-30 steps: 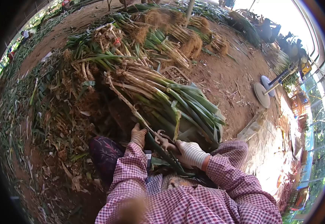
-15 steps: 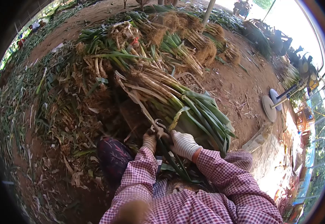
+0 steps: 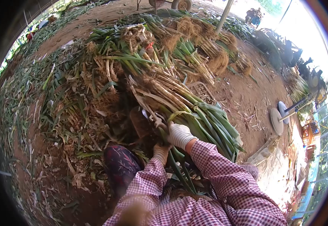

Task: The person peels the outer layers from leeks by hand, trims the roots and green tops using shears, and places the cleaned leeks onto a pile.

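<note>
Both hands wear pale gloves. My right hand [image 3: 180, 135] is closed round the pale stem of a leek [image 3: 177, 162], whose green leaves hang down toward my lap. Just below and to the left, my left hand [image 3: 161, 153] is closed against the same leek's lower part; its fingertips are partly hidden. A pile of leeks [image 3: 209, 116] with long green leaves lies directly beyond and right of my right hand. Something pale and curled [image 3: 158, 121] shows just above my hands, too small to make out.
Bundled leeks with brown roots [image 3: 218, 62] lie farther back. Loose leaves and trimmings [image 3: 66, 124] cover the ground at left. A plastic crate [image 3: 201, 90] sits behind the pile. Round discs on a bar [image 3: 277, 121] stand at right, and a pole [image 3: 224, 17] rises behind.
My left hand has moved down and right, now below my right hand. The leek between them has shifted slightly. The whole view has shifted a little, so the scene sits farther right.
</note>
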Tool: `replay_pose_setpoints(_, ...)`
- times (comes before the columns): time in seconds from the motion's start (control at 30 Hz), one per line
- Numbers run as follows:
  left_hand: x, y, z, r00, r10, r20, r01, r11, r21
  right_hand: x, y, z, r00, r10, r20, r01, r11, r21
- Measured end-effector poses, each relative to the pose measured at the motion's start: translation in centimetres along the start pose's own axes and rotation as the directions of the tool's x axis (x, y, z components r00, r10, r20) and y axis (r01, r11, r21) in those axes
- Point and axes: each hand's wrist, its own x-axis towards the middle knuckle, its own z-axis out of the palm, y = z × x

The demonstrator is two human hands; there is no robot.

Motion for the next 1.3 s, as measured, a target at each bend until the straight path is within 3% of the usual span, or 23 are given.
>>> replay_pose_setpoints(0.03,-0.4,0.2,0.2,1.000,0.002,-0.003,-0.002,1.000,-0.001,0.5,-0.2,-0.1,1.000,-0.003,0.002,0.003,1.000,0.000)
replay_pose_setpoints(0.1,-1.7,0.4,0.5,1.000,0.005,0.010,-0.007,0.964,0.266,1.4,-0.4,-0.2,1.000,-0.024,0.021,0.023,0.999,0.036)
replay_pose_setpoints(0.23,-6.4,2.2,2.8,0.999,-0.012,0.044,-0.024,0.689,0.725,1.8,-1.3,-0.3,0.998,-0.019,0.062,0.017,0.999,0.036)
replay_pose_setpoints(0.27,-7.6,3.2,4.2,0.999,-0.012,0.044,-0.023,0.689,0.724,1.6,-1.2,-0.2,0.998,-0.019,0.063,0.016,0.999,0.036)
replay_pose_setpoints(0.33,-9.0,5.1,7.0,0.974,-0.139,-0.177,0.222,0.723,0.654,0.8,-1.1,0.3,0.997,-0.066,0.032,0.066,0.998,0.019)
replay_pose_setpoints(0.37,-9.1,4.7,6.9,0.975,-0.138,-0.176,0.220,0.723,0.654,0.5,-1.1,0.4,0.997,-0.067,0.030,0.066,0.998,0.019)
replay_pose_setpoints(0.43,-9.5,4.5,7.0,0.997,0.071,-0.024,-0.032,0.690,0.723,-0.1,-1.3,0.0,0.997,-0.073,0.030,0.072,0.997,0.025)
replay_pose_setpoints(0.57,-10.5,5.4,8.0,0.996,0.073,-0.047,-0.005,0.593,0.805,-0.7,-2.2,-1.1,0.992,-0.055,0.113,0.061,0.997,-0.044)
replay_pose_setpoints(0.77,-9.9,4.6,7.1,0.995,0.094,-0.041,-0.036,0.699,0.714,-1.9,-2.6,-1.1,0.986,-0.087,0.145,0.092,0.995,-0.029)
replay_pose_setpoints(1.03,-9.9,3.5,5.7,0.997,0.029,-0.069,0.019,0.796,0.605,-0.4,-2.7,0.4,0.996,-0.081,0.024,0.081,0.997,0.009)
replay_pose_setpoints(1.1,-10.7,4.7,6.7,0.999,0.032,-0.033,0.000,0.714,0.700,-0.2,-2.6,0.9,0.996,-0.089,-0.011,0.090,0.993,0.082)
replay_pose_setpoints(1.17,-8.9,2.6,4.1,0.948,0.290,0.131,-0.277,0.552,0.787,-1.7,-2.3,-0.9,0.996,-0.081,-0.047,0.086,0.990,0.108)
replay_pose_setpoints(1.2,-8.8,3.2,4.3,0.938,0.320,0.135,-0.297,0.536,0.790,-2.8,-2.4,-2.4,0.998,0.015,-0.068,-0.007,0.993,0.118)
replay_pose_setpoints(1.27,-9.4,4.3,5.3,0.979,0.155,-0.130,-0.018,0.707,0.707,-5.3,-1.8,-5.0,0.954,0.022,-0.299,0.004,0.996,0.086)
replay_pose_setpoints(1.3,-9.7,4.9,5.6,0.978,0.163,-0.129,-0.024,0.706,0.708,-7.0,-2.5,-7.9,0.954,0.070,-0.292,-0.083,0.996,-0.031)
